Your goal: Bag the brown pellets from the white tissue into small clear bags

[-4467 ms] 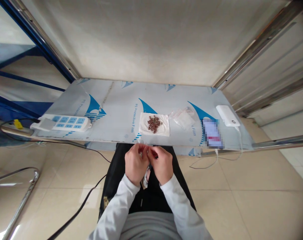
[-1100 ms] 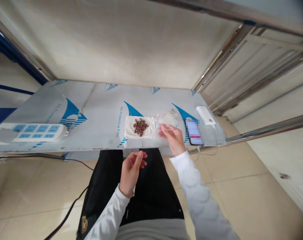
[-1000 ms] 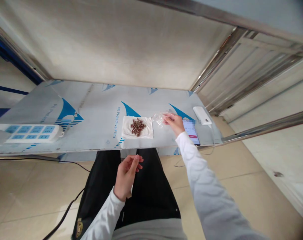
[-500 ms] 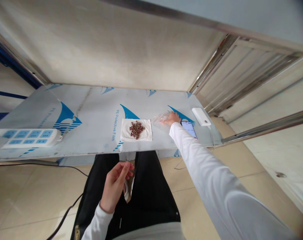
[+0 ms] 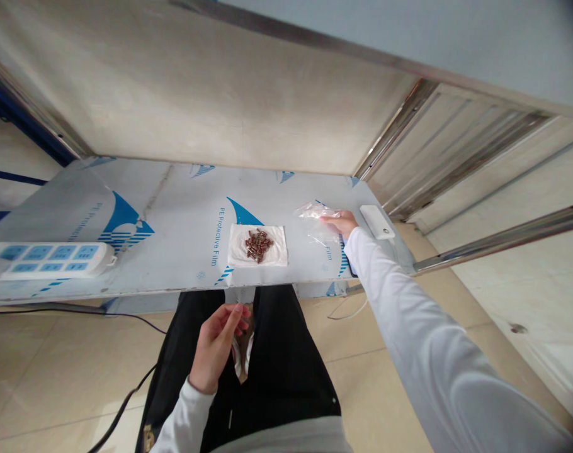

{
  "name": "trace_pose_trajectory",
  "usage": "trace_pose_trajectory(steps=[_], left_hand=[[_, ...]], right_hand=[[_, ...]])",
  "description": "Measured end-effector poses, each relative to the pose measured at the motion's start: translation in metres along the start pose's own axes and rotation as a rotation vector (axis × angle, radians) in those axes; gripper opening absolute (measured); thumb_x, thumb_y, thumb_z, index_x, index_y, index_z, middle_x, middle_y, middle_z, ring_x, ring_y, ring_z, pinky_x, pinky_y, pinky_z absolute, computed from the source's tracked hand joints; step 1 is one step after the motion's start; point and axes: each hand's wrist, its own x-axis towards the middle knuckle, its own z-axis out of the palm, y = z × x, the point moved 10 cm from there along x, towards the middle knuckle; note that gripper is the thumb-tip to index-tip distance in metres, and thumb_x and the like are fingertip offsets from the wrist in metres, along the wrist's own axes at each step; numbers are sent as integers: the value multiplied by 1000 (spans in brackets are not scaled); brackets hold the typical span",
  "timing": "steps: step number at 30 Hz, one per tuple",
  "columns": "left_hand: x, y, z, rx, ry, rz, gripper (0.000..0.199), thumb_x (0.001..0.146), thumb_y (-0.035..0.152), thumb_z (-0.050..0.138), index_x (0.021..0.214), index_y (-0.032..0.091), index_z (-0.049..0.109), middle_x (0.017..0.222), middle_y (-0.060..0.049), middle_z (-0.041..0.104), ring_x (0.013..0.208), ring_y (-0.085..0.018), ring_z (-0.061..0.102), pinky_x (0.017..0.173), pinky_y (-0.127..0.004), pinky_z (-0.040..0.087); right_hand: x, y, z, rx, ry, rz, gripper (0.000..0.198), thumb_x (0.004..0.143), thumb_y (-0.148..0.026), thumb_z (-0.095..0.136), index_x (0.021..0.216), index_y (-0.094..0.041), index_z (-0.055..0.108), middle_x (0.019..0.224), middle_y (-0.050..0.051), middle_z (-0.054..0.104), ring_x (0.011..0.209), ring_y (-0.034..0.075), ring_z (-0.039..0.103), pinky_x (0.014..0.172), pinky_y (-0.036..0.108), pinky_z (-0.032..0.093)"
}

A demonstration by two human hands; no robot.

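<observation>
My right hand (image 5: 340, 221) is closed on the edge of a clear, crumpled plastic bag (image 5: 315, 214) over the right part of the shelf. To its left, a heap of small brown capsules (image 5: 258, 245) lies on a folded white tissue (image 5: 281, 251). My left hand (image 5: 218, 343) hangs above my lap, in front of the shelf edge. Its fingers are curled toward the thumb; whatever they may hold cannot be made out.
A white power strip (image 5: 64, 259) lies at the shelf's left end. On the right is a white box-shaped device (image 5: 377, 221). A phone (image 5: 351, 265) is mostly covered by my right sleeve. The film-covered shelf (image 5: 182, 220) has an upper board (image 5: 409, 31) above it. Black cables (image 5: 126, 402) run along the floor.
My right hand has moved a little to the right with the plastic bag, which now lies more spread out. My forearm now covers most of the phone. The left hand stays nearly still.
</observation>
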Motion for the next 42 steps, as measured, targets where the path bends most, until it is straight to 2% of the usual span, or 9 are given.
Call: trace_pose_trajectory(steps=[4,8,11,16,22,27,31,38,42], left_hand=[[25,16,-9,-16,52,51,42,65,45,76,92,14,65,91,-8,71,79,-17,66,68,-24,50],[65,53,-20,-131,60,86,59,68,49,73,115,16,60,122,-15,63,104,-23,64,84,-30,49],[91,73,-30,-278,15,66,58,73,59,63,110,15,64,113,-14,67,92,-20,68,79,-29,51],[106,85,-85,-306,238,188,48,61,51,76,88,11,71,71,-1,66,55,-6,56,54,-17,45],[105,71,-103,-339,270,173,64,57,50,78,110,16,67,84,-3,71,62,-8,59,53,-16,44],[99,68,-99,-338,218,150,70,71,71,53,113,16,65,84,-8,72,72,-16,66,59,-22,49],[93,61,-100,-191,152,133,58,56,54,78,92,10,68,74,-7,70,61,-15,61,58,-25,48],[110,48,-144,-31,334,125,48,54,49,78,80,11,65,72,-7,67,63,-17,60,62,-29,48],[115,62,-174,178,540,139,47,52,30,79,92,10,63,99,-16,65,104,-34,56,83,-40,46]], right_hand=[[-32,-28,34,126,-136,-41,46,46,-41,85,80,-13,69,75,6,72,63,17,64,60,29,50],[-84,-63,114,304,-398,-93,44,50,-35,85,87,-14,71,89,8,74,75,18,67,69,30,52],[-118,-81,174,347,-533,-100,43,49,-32,86,85,-14,72,86,7,75,73,18,68,70,30,53],[-147,-96,244,375,-640,-113,42,51,-35,84,85,-14,71,81,6,74,71,17,67,69,30,53],[-168,-101,292,412,-692,-124,43,52,-37,83,88,-16,70,84,5,74,77,19,68,75,32,54],[-167,-90,313,408,-621,-50,40,52,-37,82,84,-15,70,83,6,74,76,21,68,70,32,54],[-163,-87,325,351,-582,-54,42,53,-40,81,84,-15,69,82,5,73,77,21,67,70,31,53],[-149,-79,329,256,-417,-3,66,56,-47,78,112,-19,55,107,8,67,96,21,63,86,33,48],[-158,-75,297,283,-253,-81,63,67,-45,70,121,-19,47,120,13,58,102,20,60,91,34,45]])
